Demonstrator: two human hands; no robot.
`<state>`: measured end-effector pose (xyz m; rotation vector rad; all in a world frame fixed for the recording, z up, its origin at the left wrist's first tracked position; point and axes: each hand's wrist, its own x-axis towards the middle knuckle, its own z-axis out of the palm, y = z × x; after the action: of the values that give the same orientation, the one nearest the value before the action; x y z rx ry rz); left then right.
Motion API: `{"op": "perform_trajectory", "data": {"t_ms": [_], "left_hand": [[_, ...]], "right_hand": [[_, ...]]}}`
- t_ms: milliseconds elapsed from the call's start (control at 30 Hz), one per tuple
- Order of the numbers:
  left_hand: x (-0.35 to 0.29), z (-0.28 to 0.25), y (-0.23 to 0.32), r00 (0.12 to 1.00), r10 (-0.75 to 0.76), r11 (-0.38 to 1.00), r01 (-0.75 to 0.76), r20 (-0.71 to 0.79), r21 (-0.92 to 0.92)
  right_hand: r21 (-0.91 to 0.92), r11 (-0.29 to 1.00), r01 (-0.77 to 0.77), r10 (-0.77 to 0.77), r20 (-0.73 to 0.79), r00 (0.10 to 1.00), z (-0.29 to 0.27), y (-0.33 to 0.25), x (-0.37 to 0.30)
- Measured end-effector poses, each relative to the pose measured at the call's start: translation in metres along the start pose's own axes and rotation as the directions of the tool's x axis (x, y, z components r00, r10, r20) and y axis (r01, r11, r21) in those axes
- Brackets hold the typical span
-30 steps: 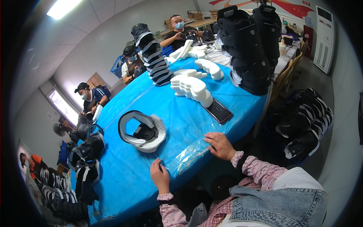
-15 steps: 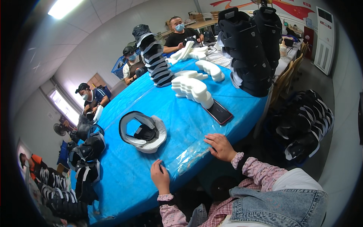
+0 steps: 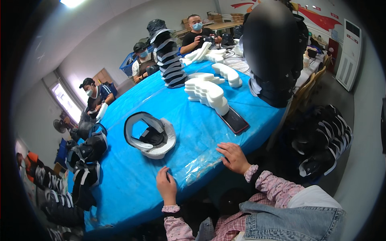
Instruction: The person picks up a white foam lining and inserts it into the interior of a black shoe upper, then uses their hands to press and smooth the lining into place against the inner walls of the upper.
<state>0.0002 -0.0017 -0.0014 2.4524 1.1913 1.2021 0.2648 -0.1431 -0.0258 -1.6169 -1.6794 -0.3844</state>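
Blue sheeting (image 3: pixel 116 193) covers our table (image 3: pixel 257 128), presumably to protect it — the padded liner (image 3: pixel 168 145) sits just beyond our left hand (image 3: pixel 166 185), probably for easy reach. Our right hand (image 3: pixel 234 158) rests near the phone (image 3: pixel 234 121); both hands lie loosely uncurled, gripping nothing we can see. Palms are hidden; much of the tall black stack (image 3: pixel 277 90) is blurred.

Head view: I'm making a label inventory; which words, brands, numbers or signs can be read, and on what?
Nothing reads clearly enough to quote.
White standing cabinet: small red marks, too small to read.
Back wall: small red patches near the red ribbon design, too small to read.
Padded piece: no legible lettering.
Phone: no legible lettering.
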Motion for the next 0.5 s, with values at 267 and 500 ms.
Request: {"op": "perform_trajectory", "data": {"t_ms": [267,500], "left_hand": [[0.0043,-0.0061,0.0063,0.999,-0.028,1.000,0.028,0.021,-0.002],[0.0015,-0.0047,0.0034,0.999,-0.040,0.999,0.041,0.019,-0.018]], "right_hand": [[-0.016,1.000,-0.003,0.003,0.019,1.000,-0.0004,0.0003,0.0021],[-0.038,0.999,0.000,0.000,0.020,1.000,0.0005,0.0002,0.0009]]}}
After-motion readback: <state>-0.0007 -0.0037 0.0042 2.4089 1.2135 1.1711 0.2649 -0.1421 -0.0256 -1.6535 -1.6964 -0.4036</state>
